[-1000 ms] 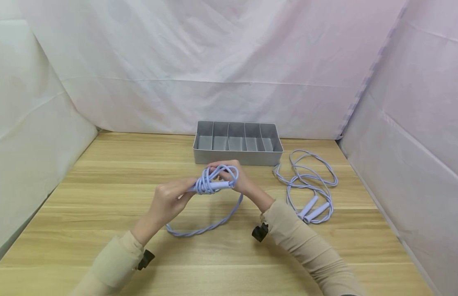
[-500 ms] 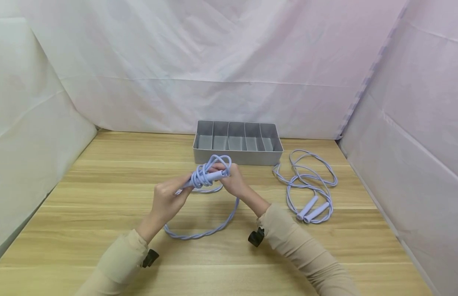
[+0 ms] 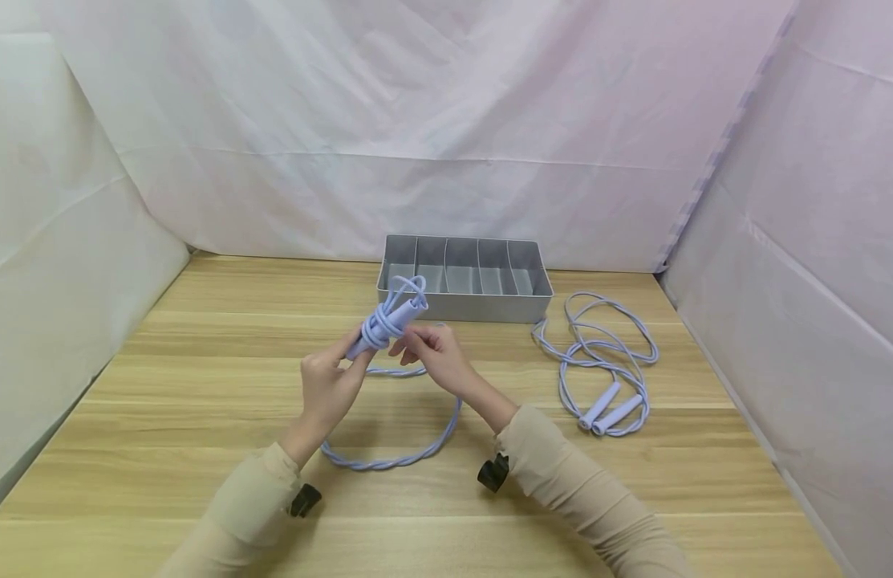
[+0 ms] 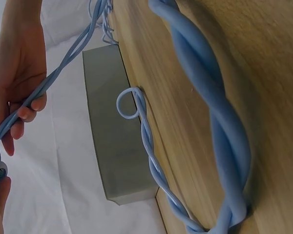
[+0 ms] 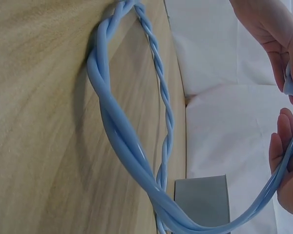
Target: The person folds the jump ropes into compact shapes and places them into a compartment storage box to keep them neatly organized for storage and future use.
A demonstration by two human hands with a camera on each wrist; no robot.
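My left hand grips a light-blue jump rope by its two handles, which lie side by side with several turns of cord wound round them. The bundle is raised over the table and tilted, its free end pointing up and right. My right hand is just right of the bundle, fingers curled round the doubled cord leading from it. The rest of that cord, twisted, hangs into a wide loop low over the tabletop between my forearms. My left palm is mostly hidden.
A grey box with several compartments stands at the back, behind my hands. To the right lies another light-blue jump rope, loosely coiled, its two handles together. White cloth encloses the wooden table at the back and sides.
The wound handles have tipped more upright and shifted left. My right hand has come from behind the bundle to its right side, lower down. The cord loop has shifted slightly left.
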